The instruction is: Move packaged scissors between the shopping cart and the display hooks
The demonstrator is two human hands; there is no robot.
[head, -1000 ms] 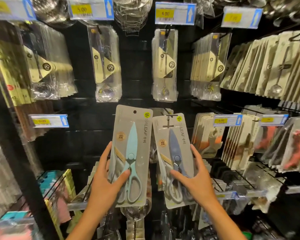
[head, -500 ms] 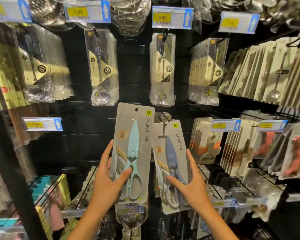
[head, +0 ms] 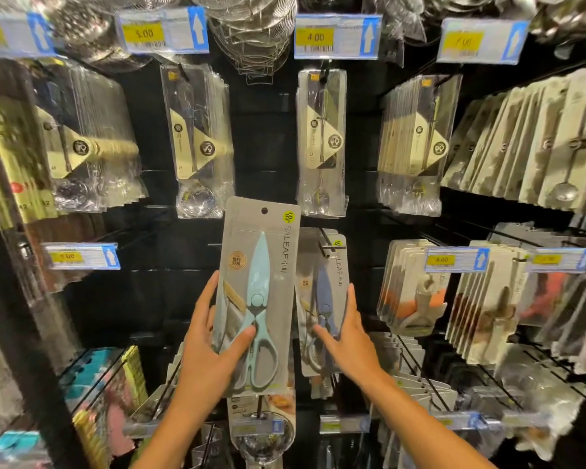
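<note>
Black display wall (head: 268,157) hung with rows of packaged kitchen tools on hooks. Above the light-blue scissors pack (head: 259,292): clear bags of cutlery (head: 200,140) and a yellow-and-blue price tag (head: 337,37) reading 4.00. To the right of that pack, well apart: grey cards with ladles (head: 555,143).

Light-blue scissors pack held upright before the wall, punch hole at its top free of any hook. Just right of it and partly behind it, dark-blue scissors pack (head: 322,299), top at a display hook (head: 329,245); hard to tell through the blur whether fully seated on it.

Left hand (head: 210,353) gripping the light-blue pack at its lower left edge, thumb across the front over the handles, fingers behind. Right hand (head: 347,336) flat against the dark-blue pack's lower half, fingers straight, thumb pointing toward the light-blue pack.
</note>
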